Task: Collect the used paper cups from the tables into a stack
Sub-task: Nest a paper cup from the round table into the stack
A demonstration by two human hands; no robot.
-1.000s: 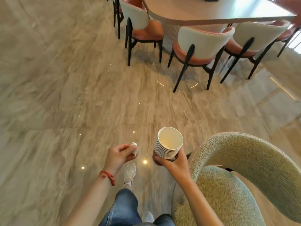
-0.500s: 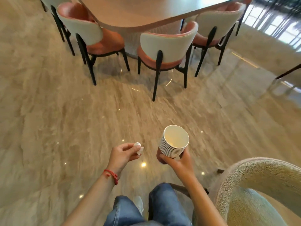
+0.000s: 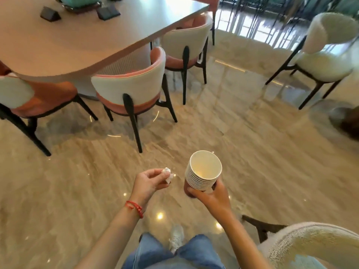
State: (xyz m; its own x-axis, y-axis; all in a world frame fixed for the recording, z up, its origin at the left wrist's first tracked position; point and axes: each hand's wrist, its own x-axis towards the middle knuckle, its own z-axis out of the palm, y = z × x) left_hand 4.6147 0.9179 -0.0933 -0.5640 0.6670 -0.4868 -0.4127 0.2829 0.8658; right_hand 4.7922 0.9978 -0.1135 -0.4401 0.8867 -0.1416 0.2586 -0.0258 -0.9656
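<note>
Between tables, mid-collection. Right hand clenched around the cup stack, lower centre of frame; left hand pinching a crumpled tissue. No loose cups visible on the table upper left. Next, probably: scanning for another cup.

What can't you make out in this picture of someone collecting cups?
- Stack of paper cups, head view: the lower cups' insides are hidden by the cups nested in them; its base by the right hand.
- White scrap in the left hand: too small to identify.
- Dark items on the table: blurred, some cut off by the top edge.
</note>
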